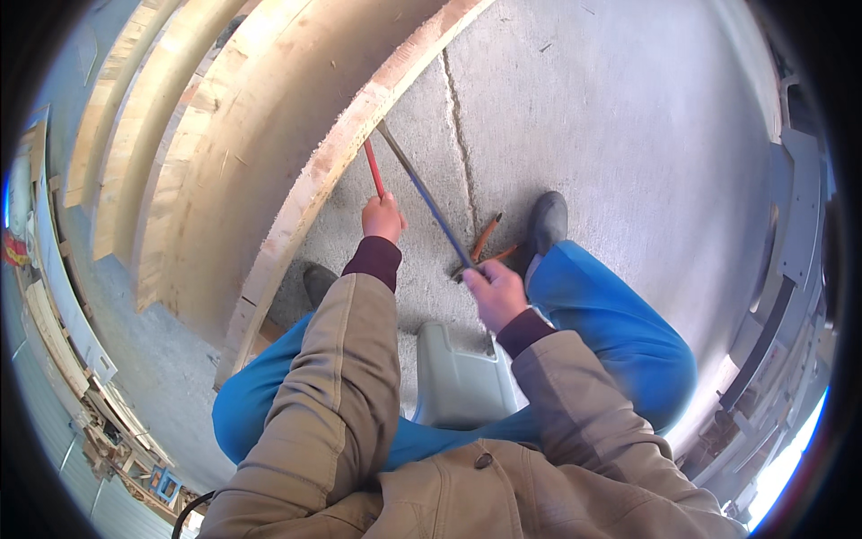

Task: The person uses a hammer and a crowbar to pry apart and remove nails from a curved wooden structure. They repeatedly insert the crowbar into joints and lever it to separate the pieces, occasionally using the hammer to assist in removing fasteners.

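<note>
At the frame centre, our left hand [382, 218] grips a red tool [373, 167] and our right hand [496, 292] grips a dark bar [426, 196] at the wooden edge [332, 162].

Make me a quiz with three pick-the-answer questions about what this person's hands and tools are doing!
1. Where do the tips of the two tools meet?
A. At the edge of the wooden board
B. On the shoe
C. On the grey seat

2. What colour is the tool in the left hand?
A. Green
B. Red
C. White

3. What is the right hand doing?
A. Resting open on the knee
B. Gripping the long dark bar
C. Holding a shoe

Answers: 1 A, the red tool and the long dark bar both reach the wooden board. 2 B, the left hand holds a red shaft. 3 B, the right hand is closed round the bar's lower end.
</note>
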{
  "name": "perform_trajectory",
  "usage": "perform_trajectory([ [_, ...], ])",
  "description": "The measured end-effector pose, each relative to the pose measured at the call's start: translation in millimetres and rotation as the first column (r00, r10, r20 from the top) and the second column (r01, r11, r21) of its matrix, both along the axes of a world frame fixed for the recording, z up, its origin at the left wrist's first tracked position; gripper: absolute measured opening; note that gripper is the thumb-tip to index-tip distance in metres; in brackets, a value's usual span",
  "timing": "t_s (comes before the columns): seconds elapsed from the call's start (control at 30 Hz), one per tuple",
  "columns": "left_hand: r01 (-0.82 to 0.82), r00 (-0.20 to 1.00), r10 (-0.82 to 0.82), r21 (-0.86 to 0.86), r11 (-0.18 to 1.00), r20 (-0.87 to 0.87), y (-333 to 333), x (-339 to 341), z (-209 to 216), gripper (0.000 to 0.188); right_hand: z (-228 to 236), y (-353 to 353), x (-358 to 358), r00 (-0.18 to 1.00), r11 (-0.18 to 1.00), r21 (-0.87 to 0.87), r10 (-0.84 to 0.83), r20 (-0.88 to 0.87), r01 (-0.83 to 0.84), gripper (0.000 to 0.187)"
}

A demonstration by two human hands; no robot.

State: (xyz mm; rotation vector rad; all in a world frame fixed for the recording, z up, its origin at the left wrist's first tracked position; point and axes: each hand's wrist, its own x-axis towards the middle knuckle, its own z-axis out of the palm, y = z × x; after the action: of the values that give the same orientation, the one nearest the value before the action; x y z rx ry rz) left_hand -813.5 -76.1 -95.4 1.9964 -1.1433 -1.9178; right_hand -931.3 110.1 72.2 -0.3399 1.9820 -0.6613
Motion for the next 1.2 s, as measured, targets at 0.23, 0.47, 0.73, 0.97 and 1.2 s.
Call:
perform_trajectory([
  [0.23, -0.071, 0.995, 0.07, -0.004, 0.997, -0.069, 4, 2, -2, 0.023, -42, 11, 63, 0.971, 0.987, -0.043, -0.147, 0.191, 0.158, 0.028],
  [0.47, -0.066, 0.996, 0.064, -0.022, 0.998, -0.069, 10, 8, -12, 0.018, -51, 16, 45, 0.994, 0.997, -0.053, -0.057, -0.097, 0.052, 0.031],
  [0.73, 0.201, 0.967, -0.155, -0.229, 0.953, 0.203, 21, 25, -15, 0.044, -79, 19, 17, 0.99, 1.0, -0.03, -0.007, -0.141, 0.003, 0.04],
  [0.97, 0.289, 0.921, -0.188, -0.273, 0.918, 0.341, 20, 55, 35, 0.045, -100, 19, 67, 0.995, 0.996, 0.023, -0.084, 0.055, 0.083, 0.048],
  [1.2, 0.388, 0.896, -0.291, -0.272, 0.88, 0.336, 56, 50, 96, 0.049, -54, -18, 116, 0.968, 0.977, 0.0, -0.211, 0.136, 0.213, 0.053],
])
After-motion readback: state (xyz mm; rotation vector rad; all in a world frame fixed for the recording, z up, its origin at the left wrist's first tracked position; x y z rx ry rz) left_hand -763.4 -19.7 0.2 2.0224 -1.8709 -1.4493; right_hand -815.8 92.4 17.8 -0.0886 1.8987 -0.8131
